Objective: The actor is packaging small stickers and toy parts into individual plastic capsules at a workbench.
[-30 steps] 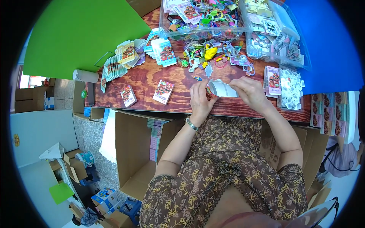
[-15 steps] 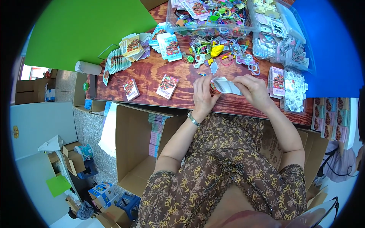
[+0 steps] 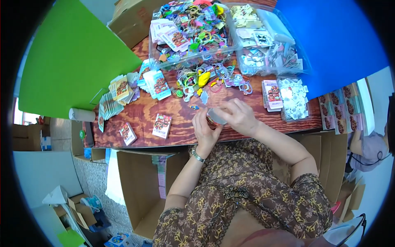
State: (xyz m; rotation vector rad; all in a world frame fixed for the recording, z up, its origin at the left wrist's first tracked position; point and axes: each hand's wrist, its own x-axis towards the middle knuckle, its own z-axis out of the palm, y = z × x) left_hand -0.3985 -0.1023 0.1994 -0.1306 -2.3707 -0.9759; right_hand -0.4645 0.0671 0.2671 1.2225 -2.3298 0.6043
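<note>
My left hand [image 3: 205,128] is closed around a small printed cardboard box [image 3: 217,116], just above the table's near edge. The box's pale grey inner face shows between my hands. My right hand [image 3: 240,118] reaches over the box's upper end with its fingers curled against it; whatever its fingertips pinch is hidden. Two closed boxes lie to the left, a pinkish one [image 3: 162,126] and a white-and-red one [image 3: 128,133]. Just beyond my left hand lies a tiny colourful trinket [image 3: 194,107], with a pale silvery piece [image 3: 204,97] farther back.
A clear bin of colourful trinkets [image 3: 197,57] and a clear tray of packets [image 3: 267,74] stand at the back. Flat boxes [image 3: 110,108] fan out at left, by a white roll [image 3: 81,115]. A container of white packets [image 3: 293,100] stands right; an open carton [image 3: 140,185] sits below.
The view has shifted, so the table sits lower and more to the left. My right hand has moved in over the box's end, and less of the pale flap shows.
</note>
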